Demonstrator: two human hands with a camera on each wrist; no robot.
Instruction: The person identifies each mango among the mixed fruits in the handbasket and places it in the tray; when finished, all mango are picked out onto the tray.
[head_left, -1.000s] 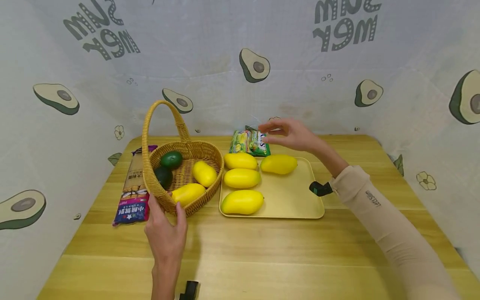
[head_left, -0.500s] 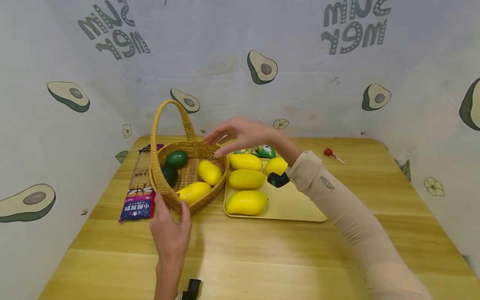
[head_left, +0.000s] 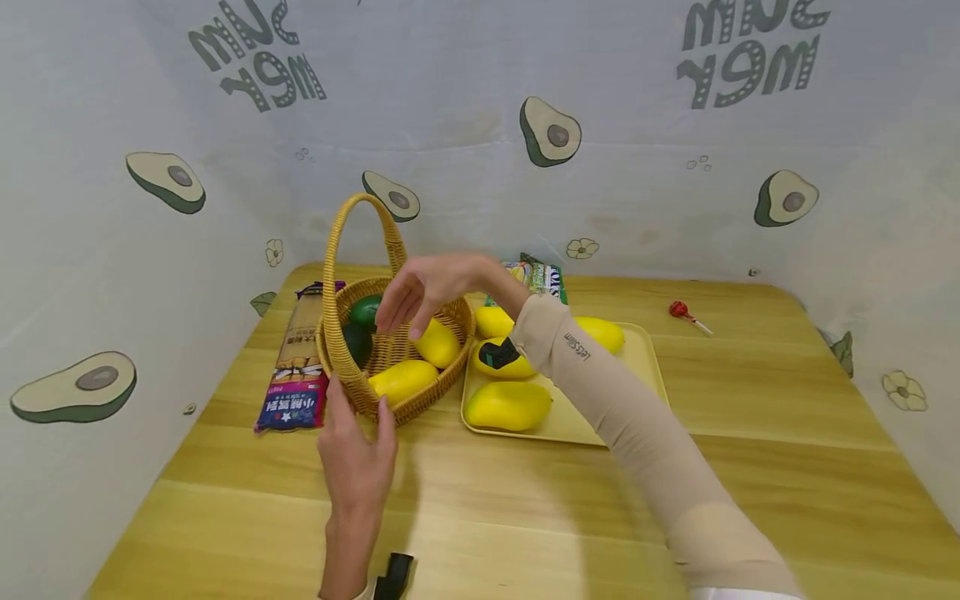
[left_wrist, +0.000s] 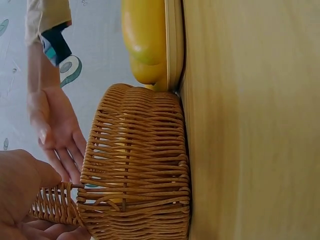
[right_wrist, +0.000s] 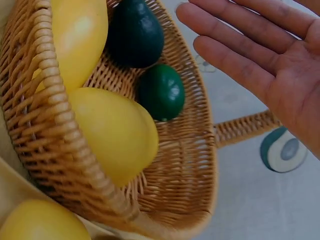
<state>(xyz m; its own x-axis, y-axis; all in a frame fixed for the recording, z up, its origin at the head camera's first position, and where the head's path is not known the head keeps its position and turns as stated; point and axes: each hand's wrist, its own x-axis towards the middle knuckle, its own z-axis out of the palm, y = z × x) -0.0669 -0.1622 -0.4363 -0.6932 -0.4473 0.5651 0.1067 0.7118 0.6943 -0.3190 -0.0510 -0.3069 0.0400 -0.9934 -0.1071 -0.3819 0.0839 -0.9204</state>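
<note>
At its near end, a wicker basket is held by my left hand; the left wrist view shows the fingers curled round the base of its handle. Over the basket hovers my right hand, fingers extended and nothing in it. Its palm faces the fruit in the right wrist view, and in the head view it partly overlaps the contents. Inside lie a green avocado, a darker avocado and two yellow mangoes, one nearer and one farther back.
Right of the basket, a pale yellow tray bears several mangoes, partly hidden by my right forearm. Left of the basket lies a long pasta bag. A green snack packet sits behind the tray, and a red lollipop lies at back right.
My right hand has moved left from above the tray's back edge to over the basket. The left hand keeps its hold on the basket. The head view has shifted slightly.
</note>
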